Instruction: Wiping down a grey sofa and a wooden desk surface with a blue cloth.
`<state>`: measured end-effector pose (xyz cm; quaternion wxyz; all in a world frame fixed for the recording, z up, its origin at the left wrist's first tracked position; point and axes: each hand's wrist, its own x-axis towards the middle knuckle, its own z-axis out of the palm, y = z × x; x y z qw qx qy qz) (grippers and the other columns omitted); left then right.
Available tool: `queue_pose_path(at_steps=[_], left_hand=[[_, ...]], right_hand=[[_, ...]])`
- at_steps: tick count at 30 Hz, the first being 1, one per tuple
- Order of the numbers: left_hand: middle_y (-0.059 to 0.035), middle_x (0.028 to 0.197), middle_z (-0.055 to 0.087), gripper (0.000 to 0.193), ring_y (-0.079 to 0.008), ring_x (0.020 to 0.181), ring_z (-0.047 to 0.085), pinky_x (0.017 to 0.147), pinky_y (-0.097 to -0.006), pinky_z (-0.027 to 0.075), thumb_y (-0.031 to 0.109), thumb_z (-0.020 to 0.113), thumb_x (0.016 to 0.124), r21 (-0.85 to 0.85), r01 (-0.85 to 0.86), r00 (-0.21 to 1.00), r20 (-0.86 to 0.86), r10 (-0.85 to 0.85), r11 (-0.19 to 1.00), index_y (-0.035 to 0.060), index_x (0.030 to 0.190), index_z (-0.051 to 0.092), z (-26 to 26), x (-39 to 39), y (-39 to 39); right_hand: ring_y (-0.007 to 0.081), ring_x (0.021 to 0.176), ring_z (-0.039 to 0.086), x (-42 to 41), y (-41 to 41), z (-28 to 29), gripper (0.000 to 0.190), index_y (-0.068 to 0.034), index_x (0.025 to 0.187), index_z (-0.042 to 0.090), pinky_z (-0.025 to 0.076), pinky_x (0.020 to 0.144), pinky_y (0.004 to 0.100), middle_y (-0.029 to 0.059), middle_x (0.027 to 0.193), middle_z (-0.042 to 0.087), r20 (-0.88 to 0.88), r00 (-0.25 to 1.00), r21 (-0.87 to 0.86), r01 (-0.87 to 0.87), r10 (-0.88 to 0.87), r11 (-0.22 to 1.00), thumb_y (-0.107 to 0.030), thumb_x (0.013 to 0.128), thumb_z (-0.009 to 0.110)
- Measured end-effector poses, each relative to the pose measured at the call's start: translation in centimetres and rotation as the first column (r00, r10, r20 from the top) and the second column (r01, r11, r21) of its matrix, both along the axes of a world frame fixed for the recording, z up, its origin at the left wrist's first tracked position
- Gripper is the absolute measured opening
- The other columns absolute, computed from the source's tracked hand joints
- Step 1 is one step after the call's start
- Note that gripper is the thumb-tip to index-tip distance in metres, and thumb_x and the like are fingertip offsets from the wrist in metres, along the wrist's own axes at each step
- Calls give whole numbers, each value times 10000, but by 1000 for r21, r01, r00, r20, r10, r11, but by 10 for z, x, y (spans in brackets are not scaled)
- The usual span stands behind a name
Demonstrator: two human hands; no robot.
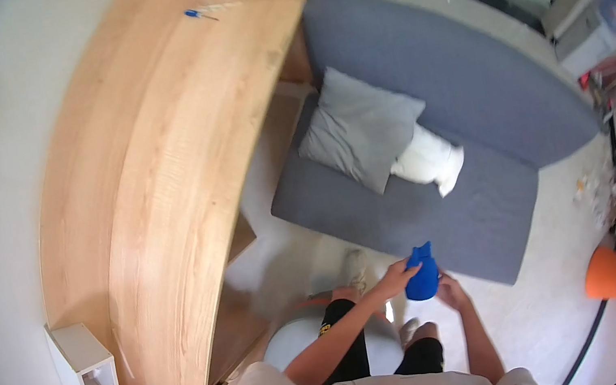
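Observation:
A blue object (422,280) with two pointed tips at its top is held in front of my body, near the front edge of the grey sofa (476,237). My left hand (398,277) grips its left side, with the thumb across the front. On its lower right side is my right hand (450,291), fingers partly hidden behind it; whether that hand grips it or only touches it is unclear. What exactly the blue thing is, I cannot tell.
A grey cushion (361,127) and a white cloth item (429,162) lie on the sofa. A long wooden desk (180,202) runs along the left, bearing a blue-handled tool (193,13) and a small white shelf (79,350). An orange bin-like object (610,273) stands at right.

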<state>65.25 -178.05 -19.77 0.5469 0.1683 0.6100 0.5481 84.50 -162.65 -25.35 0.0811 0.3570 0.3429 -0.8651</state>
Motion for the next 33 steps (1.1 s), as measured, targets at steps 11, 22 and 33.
queue_pose_path(at_steps=[11, 22, 33], left_hand=[[-153, 1165, 667, 576, -197, 1048, 633, 914, -335, 500, 400, 684, 908, 259, -252, 951, -113, 288, 932, -16, 1286, 554, 242, -277, 10], [-218, 1125, 680, 638, -377, 1005, 662, 887, -408, 518, 471, 689, 836, 40, -680, 426, -792, 438, 732, -30, 1223, 611, 191, -495, 23], [-264, 1559, 257, 693, -412, 1463, 196, 1191, -517, 140, 446, 451, 965, -294, -878, 278, -956, -99, 378, 53, 1516, 305, 54, -606, 21]], right_hand=[[361, 1337, 439, -339, 8, 185, 1057, -120, 1513, 288, 372, 1077, 577, 154, 1492, 407, -406, 912, -303, -200, 64, 932, -829, 763, 514], [267, 1136, 598, -633, 70, 239, 569, -30, 1319, 529, 493, 963, 412, 117, 1239, 620, -399, 862, 458, -108, 313, 882, -40, 804, 770], [369, 1218, 470, -783, 147, 189, 499, -54, 1178, 639, 411, 1011, 459, 193, 1296, 495, 418, 558, 876, -40, 716, -480, -285, 749, 744]])
